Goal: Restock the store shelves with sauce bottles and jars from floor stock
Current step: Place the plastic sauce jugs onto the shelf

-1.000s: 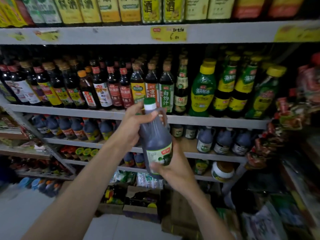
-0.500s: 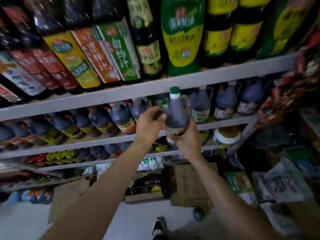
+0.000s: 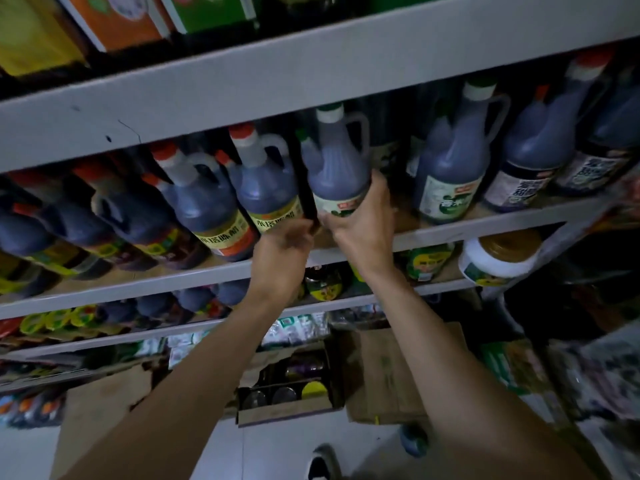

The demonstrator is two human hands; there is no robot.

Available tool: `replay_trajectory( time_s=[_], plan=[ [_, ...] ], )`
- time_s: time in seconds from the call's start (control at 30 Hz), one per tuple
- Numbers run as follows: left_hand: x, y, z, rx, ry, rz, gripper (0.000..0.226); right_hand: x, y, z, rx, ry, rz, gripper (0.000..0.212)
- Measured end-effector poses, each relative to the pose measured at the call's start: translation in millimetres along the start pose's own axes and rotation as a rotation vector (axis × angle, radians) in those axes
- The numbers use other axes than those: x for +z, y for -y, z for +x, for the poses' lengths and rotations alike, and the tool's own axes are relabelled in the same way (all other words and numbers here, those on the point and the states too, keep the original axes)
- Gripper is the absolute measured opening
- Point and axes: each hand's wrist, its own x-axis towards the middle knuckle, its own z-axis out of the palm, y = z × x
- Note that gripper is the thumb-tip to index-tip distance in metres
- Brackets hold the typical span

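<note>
Clamped around the lower body of a dark sauce bottle (image 3: pixel 337 168), the right hand (image 3: pixel 363 230) wraps its white-and-green label, thumb up the right side. Just beside it, the left hand (image 3: pixel 282 244) has its fingers curled at the bottle's lower left edge; whether they press the bottle or only meet it I cannot tell. Nearest the camera, both forearms reach up over the floor, where an open cardboard box (image 3: pixel 287 403) of jars and a flattened carton (image 3: pixel 384 375) lie below. Farther in, the bottle's base sits at the front lip of the shelf (image 3: pixel 485 228), in a gap between an orange-capped bottle (image 3: pixel 266 188) on its left and a white-capped bottle (image 3: pixel 453 161) on its right. Bare board shows to the right of the held bottle. Its cap stands just under the shelf above (image 3: pixel 311 71).
</note>
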Motion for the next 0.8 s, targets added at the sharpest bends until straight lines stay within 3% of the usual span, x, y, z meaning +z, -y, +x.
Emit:
replay_trajectory(
  time_s=[0.13, 0.3, 0.33, 0.43, 0.5, 0.6, 0.63, 0.73, 0.8],
  plan=[
    [4, 11, 11, 0.050, -0.028, 0.093, 0.025, 14, -11, 12, -0.005, 0.042, -0.020, 0.099],
    [23, 28, -4, 0.158, -0.056, 0.166, 0.013, 2, -17, -9, -0.078, 0.126, -0.024, 0.099],
    [30, 35, -11, 0.179, -0.052, 0.181, 0.012, -8, -24, -24, -0.104, 0.077, -0.006, 0.092],
    [63, 76, -47, 0.100, 0.091, 0.090, 0.014, -47, -87, -103, -0.167, -0.175, 0.046, 0.042],
    [97, 118, -89, -0.048, 0.289, 0.045, 0.013, -74, -158, -172, 0.028, -0.186, 0.004, 0.021],
    [157, 195, -150, -0.188, 0.512, 0.167, 0.014, -86, -277, -276, 0.680, 0.159, -0.207, 0.015],
    [176, 219, -165, -0.246, 0.553, 0.212, 0.014, -83, -318, -310, 0.771, 0.286, -0.332, 0.013],
    [223, 286, -189, -0.386, 0.607, 0.280, 0.018, -55, -417, -372, 0.759, 0.565, -0.663, 0.012],
    [245, 326, -200, -0.393, 0.625, 0.340, 0.018, -29, -471, -393, 0.804, 0.669, -0.727, 0.037]
  ],
)
